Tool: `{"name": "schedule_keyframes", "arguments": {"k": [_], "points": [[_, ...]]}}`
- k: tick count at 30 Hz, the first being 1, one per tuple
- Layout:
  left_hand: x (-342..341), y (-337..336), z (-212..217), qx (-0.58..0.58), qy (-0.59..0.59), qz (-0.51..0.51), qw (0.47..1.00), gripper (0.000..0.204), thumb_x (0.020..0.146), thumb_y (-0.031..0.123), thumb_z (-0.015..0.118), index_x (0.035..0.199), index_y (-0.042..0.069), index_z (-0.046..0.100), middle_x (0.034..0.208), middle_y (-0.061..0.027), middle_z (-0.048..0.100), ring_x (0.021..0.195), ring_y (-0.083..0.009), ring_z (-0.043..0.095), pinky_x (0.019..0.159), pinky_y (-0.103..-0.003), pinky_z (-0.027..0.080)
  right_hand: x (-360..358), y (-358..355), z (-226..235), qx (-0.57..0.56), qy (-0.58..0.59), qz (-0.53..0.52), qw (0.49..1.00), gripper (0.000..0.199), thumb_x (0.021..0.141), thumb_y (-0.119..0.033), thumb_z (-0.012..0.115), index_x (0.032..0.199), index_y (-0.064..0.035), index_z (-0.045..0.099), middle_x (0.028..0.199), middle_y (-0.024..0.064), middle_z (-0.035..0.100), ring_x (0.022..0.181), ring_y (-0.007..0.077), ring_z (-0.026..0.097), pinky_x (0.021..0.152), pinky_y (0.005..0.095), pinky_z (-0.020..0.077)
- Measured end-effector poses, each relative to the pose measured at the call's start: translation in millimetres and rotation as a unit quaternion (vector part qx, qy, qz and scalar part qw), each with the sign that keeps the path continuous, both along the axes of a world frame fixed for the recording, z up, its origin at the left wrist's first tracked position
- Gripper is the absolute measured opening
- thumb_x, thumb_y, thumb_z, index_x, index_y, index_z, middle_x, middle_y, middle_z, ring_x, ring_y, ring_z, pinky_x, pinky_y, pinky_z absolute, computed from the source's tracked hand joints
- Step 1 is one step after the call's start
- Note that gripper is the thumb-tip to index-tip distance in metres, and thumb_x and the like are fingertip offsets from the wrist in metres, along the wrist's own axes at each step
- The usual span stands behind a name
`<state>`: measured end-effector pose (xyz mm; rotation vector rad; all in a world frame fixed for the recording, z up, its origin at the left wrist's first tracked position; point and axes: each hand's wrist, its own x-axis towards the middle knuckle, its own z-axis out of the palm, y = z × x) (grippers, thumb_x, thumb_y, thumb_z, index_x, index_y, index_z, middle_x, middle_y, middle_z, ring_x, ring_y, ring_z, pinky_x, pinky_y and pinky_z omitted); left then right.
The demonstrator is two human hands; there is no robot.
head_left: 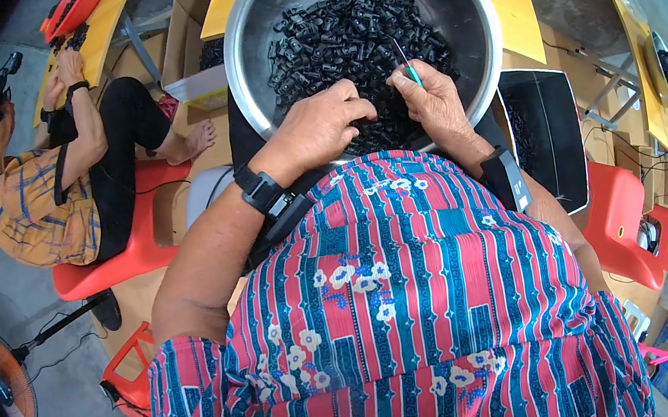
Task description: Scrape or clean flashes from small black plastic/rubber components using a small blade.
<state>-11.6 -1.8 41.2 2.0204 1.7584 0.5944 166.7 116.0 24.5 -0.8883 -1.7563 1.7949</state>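
From my end, on the head feed, I took the steel bowl (236, 69) as my landmark. Black plastic pieces (338, 43) lay heaped inside it, a jumble with no shared long axis. The right hand (436, 102) was over the bowl's near-right part, thumb and fingers narrowed and holding a green-handled tool (412, 74). Key relation: the tool's thin shaft stuck out of that pinch toward the bowl's far rim, leaning a bit to the bowl's left, so its long axis ran mostly near-to-far and its tip stood farther in than either hand. The left hand (323, 124) was over the bowl's near-left part, back of the hand up, fingers curled and pointing toward the bowl's right side. I couldn't tell whether they held a piece; the fingertips were close together but the grip was hidden. The tool sat to the right of and beyond those left fingertips, toward the bowl's far side, with a small gap between the two hands. The right hand was the nearer one to the tool, obviously, since it held it; the left was nearer the bowl's near-left rim. Couldn't tell whether the tip touched a piece or hung above the heap. An open black-lined box (554, 137) stood just right of the bowl.
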Motion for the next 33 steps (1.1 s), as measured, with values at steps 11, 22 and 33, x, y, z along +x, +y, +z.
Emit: {"name": "schedule_keyframes", "arguments": {"k": [11,22,33], "points": [[-2,9,-5,0.032,0.023,-0.065,0.997,0.021,0.074,0.009,0.068,0.095,0.010,0.064,0.093,-0.0066,0.057,0.092,-0.0259,0.059,0.079,-0.037,0.049,0,1,-2,0.010,0.010,0.001,1.000,0.011,0.092,-0.016,0.058,0.090,-0.0057,0.061,0.074,-0.0054,0.053,0.069,0.0032,0.047,0.061,0.0214,0.0403],[2,12,3,-0.018,-0.204,0.059,0.977,0.016,0.080,0.007,0.068,0.095,0.006,0.064,0.083,-0.0013,0.058,0.067,-0.0084,0.053,0.062,-0.023,0.045,1,1,1,0.046,-0.027,0.013,0.998,0.012,0.090,-0.014,0.059,0.096,-0.0035,0.063,0.083,-0.0009,0.059,0.079,0.0067,0.052,0.072,0.0237,0.0431],[3,15,-23,-0.076,-0.570,0.124,0.808,0.011,0.090,0.007,0.061,0.100,0.006,0.057,0.082,0.0020,0.058,0.065,-0.0026,0.049,0.057,-0.015,0.042,-1,-6,12,0.052,0.002,0.042,0.998,0.017,0.085,-0.009,0.065,0.101,-0.0024,0.064,0.091,0.0019,0.062,0.088,0.0091,0.056,0.079,0.0246,0.0447]]}}
